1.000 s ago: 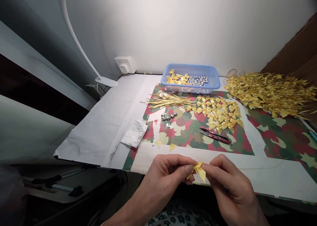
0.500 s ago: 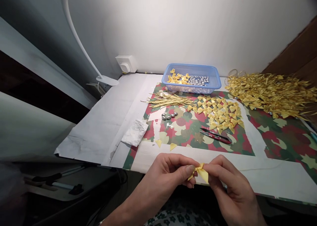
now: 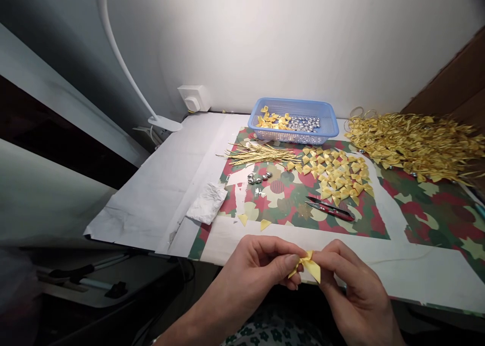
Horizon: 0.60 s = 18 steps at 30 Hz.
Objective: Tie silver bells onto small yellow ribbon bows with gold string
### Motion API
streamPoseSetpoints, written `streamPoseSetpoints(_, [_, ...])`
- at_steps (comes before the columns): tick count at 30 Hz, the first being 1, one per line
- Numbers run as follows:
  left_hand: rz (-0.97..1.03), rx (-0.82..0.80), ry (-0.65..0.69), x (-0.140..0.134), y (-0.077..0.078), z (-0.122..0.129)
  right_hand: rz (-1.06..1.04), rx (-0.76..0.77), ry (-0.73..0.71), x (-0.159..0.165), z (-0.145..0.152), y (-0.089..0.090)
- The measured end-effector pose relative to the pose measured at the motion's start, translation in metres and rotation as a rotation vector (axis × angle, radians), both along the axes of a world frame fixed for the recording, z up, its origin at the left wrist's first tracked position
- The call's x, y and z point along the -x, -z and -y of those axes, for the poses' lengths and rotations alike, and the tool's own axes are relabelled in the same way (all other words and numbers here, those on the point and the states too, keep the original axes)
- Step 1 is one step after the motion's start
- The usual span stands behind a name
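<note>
Between my hands, over the table's front edge, is a small yellow ribbon bow [image 3: 311,269]. My left hand [image 3: 261,265] pinches it from the left with thumb and forefinger. From the other side my right hand [image 3: 352,280] grips its right loop, the fingers curled. Two cut yellow ribbon scraps [image 3: 264,225] lie just beyond the left hand. Red-handled thread snips [image 3: 330,208] rest on the camouflage sheet [image 3: 288,214]. Farther back, many yellow bows [image 3: 337,171] are laid out beside a bundle of gold cords [image 3: 261,154]. Several silver beads [image 3: 257,178] sit in front of the cords.
A blue basket [image 3: 330,126] at the wall holds yellow bows and silver beads. At the right lies a large heap of finished-looking gold bows on cords [image 3: 420,144]. A crumpled white tissue [image 3: 206,203] and a clamp-on lamp [image 3: 164,124] are on the left.
Hardly anything differs. The bow and both hands keep nearly the same place and grip, with only a tiny shift of the view.
</note>
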State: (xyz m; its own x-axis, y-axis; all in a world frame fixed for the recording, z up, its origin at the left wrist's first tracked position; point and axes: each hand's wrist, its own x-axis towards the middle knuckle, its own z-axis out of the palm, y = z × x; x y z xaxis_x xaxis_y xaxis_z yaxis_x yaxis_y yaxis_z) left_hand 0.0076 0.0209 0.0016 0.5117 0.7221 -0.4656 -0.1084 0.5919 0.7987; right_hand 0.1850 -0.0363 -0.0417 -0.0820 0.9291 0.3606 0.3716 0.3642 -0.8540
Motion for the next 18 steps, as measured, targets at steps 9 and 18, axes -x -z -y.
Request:
streamPoseSetpoints(9, [-0.072,-0.096,-0.009,-0.001,-0.003,0.0,-0.04,0.05,0.159,0.007,0.004,0.002])
streamPoseSetpoints(18, [-0.258,-0.362,-0.051,-0.004,0.003,0.002,0.33,-0.301,0.255,0.016,0.0,-0.007])
